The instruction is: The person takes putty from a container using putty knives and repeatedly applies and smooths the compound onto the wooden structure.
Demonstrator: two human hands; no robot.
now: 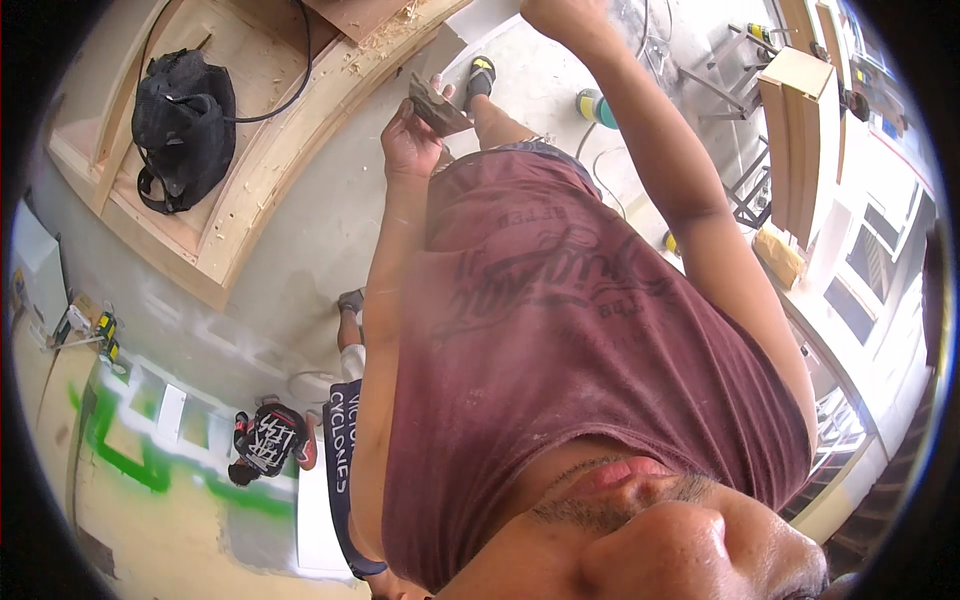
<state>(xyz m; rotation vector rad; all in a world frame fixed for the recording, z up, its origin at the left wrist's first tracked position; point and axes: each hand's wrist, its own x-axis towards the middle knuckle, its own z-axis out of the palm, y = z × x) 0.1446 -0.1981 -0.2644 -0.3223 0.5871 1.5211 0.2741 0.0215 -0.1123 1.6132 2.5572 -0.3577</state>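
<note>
My left hand [412, 145] is raised beside the curved wooden frame, its fingers and thumb closed round a flat, ragged grey-brown piece [436, 108]. What that piece is made of I cannot make out. The right arm stretches up to the upper edge, where my right hand [566, 14] is partly cut off. Its fingers look curled in, and whatever they might hold is out of sight. Beyond the flat piece, a foot in a dark and yellow shoe [481, 76] stands on the floor.
A curved wooden frame [265, 190] with shavings carries a black bag [185, 125] and a dark cable. On the floor lie a teal and white round object [597, 108] and loose cords. A curved wooden piece [795, 150] stands right. Two people are at lower left, one in black [272, 440].
</note>
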